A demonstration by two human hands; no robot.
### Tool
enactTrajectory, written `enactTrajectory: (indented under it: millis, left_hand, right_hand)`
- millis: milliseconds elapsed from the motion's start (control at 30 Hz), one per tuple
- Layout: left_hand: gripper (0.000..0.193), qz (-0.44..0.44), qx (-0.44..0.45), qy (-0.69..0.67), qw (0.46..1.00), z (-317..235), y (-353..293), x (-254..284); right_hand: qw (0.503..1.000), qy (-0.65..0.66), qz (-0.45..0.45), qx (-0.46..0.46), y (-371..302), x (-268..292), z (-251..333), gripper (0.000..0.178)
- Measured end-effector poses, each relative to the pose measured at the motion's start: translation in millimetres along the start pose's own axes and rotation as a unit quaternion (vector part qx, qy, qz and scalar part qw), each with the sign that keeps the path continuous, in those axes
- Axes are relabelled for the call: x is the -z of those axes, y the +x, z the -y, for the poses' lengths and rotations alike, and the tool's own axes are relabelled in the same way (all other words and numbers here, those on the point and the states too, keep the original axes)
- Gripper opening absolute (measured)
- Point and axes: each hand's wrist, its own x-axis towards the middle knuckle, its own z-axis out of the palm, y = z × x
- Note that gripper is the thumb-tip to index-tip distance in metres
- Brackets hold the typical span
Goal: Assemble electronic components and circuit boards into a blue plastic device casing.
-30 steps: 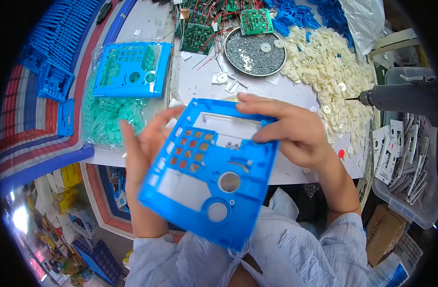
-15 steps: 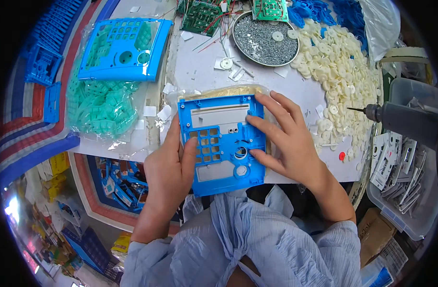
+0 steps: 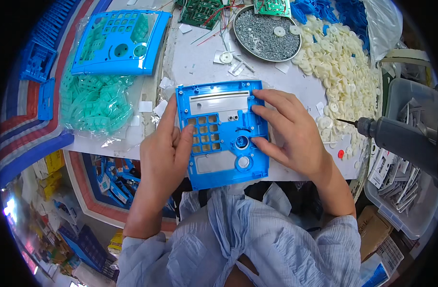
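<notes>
A blue plastic casing panel (image 3: 228, 138) is held between my two hands at the table's near edge, its inner side facing up. It has a grid of square key holes, screw posts, two round openings and clear window strips. My left hand (image 3: 159, 155) grips its left edge, with the thumb on top beside the key holes and the fingers partly hidden behind. On the right edge rests my right hand (image 3: 298, 136), its fingertips pressed along the rim and its thumb near the round openings.
A round tray of screws (image 3: 238, 40), green circuit boards (image 3: 200, 14) and a heap of cream discs (image 3: 331, 62) lie beyond. At right, an electric screwdriver (image 3: 391, 136) points inward above a clear bin (image 3: 405, 215). Another blue panel (image 3: 121, 40) rests on bagged green parts (image 3: 99, 107).
The panel has shifted slightly up and levelled a little, covering the yellowish pad that showed behind its far edge. The screwdriver sits slightly further left and lower. Both hands keep their hold.
</notes>
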Motion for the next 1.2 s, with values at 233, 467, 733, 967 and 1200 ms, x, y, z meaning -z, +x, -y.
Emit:
enactTrajectory:
  millis: [233, 467, 733, 967, 1200]
  left_hand:
    - [0.062, -0.010, -0.035, 0.043, 0.998, 2, 6, -4]
    - [0.064, 0.044, 0.050, 0.060, 0.996, -5, 4, 8]
    - [0.069, 0.062, -0.203, 0.226, 0.951, 13, -19, -8]
    - [0.069, 0.106, -0.202, 0.302, 0.926, 4, -10, -1]
    - [0.057, 0.039, -0.224, 0.238, 0.944, -8, -11, 6]
  right_hand:
    - [1.000, -0.022, 0.010, 0.005, 4, 7, -5, 0.048]
    - [0.997, -0.059, 0.048, -0.007, 6, 2, 5, 0.051]
    - [0.996, -0.069, 0.044, -0.030, -1, -12, 10, 0.055]
    - [0.999, -0.026, -0.038, -0.008, -13, -8, 1, 0.052]
    - [0.968, -0.106, -0.073, -0.216, -79, 52, -42, 0.031]
